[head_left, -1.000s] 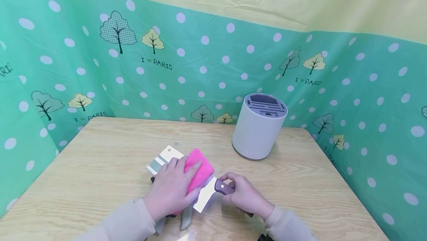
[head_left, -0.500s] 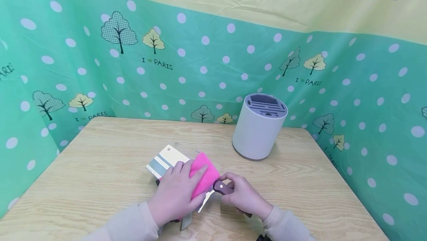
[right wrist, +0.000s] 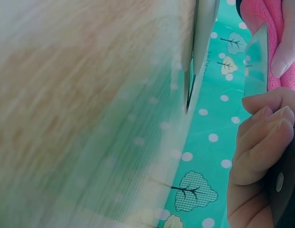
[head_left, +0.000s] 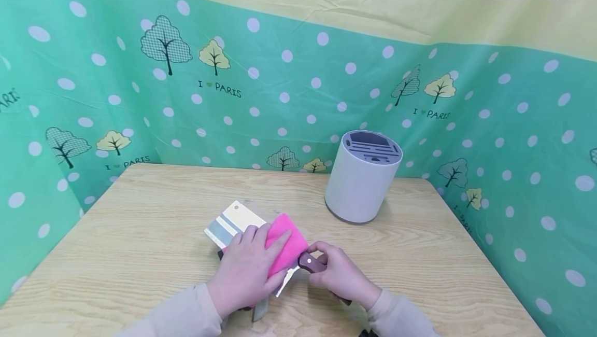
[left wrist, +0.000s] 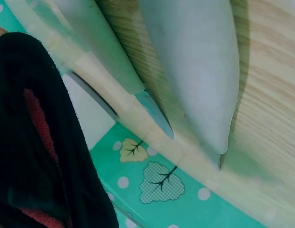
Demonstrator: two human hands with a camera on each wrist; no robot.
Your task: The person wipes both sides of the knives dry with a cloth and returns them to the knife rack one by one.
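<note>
A broad cleaver [head_left: 239,218] with a dark brown riveted handle [head_left: 311,263] lies tilted across the head view. My right hand [head_left: 342,272] grips that handle; in the right wrist view the fingers [right wrist: 261,152] curl about it. A bright pink cloth [head_left: 289,246] with black parts is folded over the blade. My left hand [head_left: 249,267] holds the cloth against the blade, right up by the handle, hiding the blade's middle. The blade's far end, with a small corner hole, shows beyond my left fingers. In the left wrist view the cloth's black side [left wrist: 47,123] fills the left.
A white cylindrical knife block [head_left: 361,181] with a slotted dark top stands at the back right. Another knife blade [head_left: 260,310] lies on the wooden table [head_left: 154,212] below my left hand. A patterned green curtain [head_left: 261,88] hangs behind.
My left hand has slid the pink cloth slightly right toward the handle, covering more of the blade there and baring more of its far end. In the last half second little moves.
</note>
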